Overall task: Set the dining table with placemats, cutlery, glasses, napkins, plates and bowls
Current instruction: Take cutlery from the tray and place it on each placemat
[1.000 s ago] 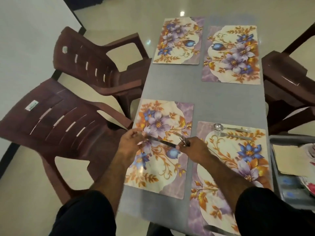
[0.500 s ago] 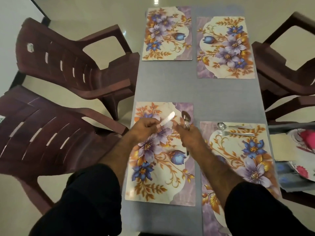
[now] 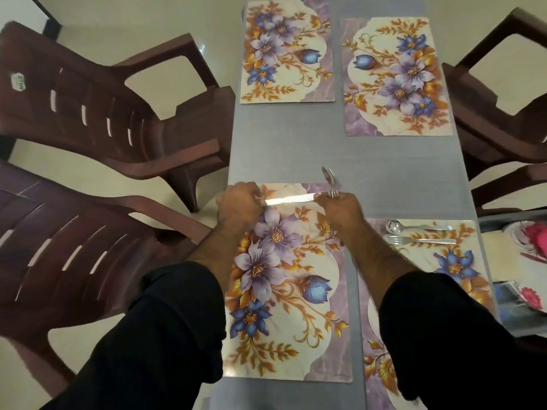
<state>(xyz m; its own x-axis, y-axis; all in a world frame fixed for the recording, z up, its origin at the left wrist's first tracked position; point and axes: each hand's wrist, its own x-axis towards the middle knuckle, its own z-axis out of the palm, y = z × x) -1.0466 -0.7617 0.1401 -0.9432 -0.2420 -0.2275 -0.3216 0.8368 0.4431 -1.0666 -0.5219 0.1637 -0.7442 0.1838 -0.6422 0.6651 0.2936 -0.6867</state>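
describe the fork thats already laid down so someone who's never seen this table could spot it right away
Start at the grey table and find the floral placemat at its near right corner. At that mat's far edge lie two silver pieces side by side: the fork is the nearer one, just below the spoon. Its tines, not a round bowl, point left.

Four floral placemats are counted on the grey table (image 3: 340, 155): one (image 3: 288, 291) directly beneath the gripping hands, one (image 3: 438, 291) to the right of the grip, and two (image 3: 287, 51) (image 3: 396, 75) beyond it. One knife (image 3: 288, 199) is held between the two hands (image 3: 239, 204) (image 3: 343, 211). One spoon (image 3: 396, 226) and one fork (image 3: 414, 240) are seen right of the grip. Cutlery (image 3: 331, 180) above the right hand cannot be counted. Four brown chairs are visible, two (image 3: 112, 108) (image 3: 59, 247) left of the grip and two (image 3: 500, 119) (image 3: 515, 184) right.
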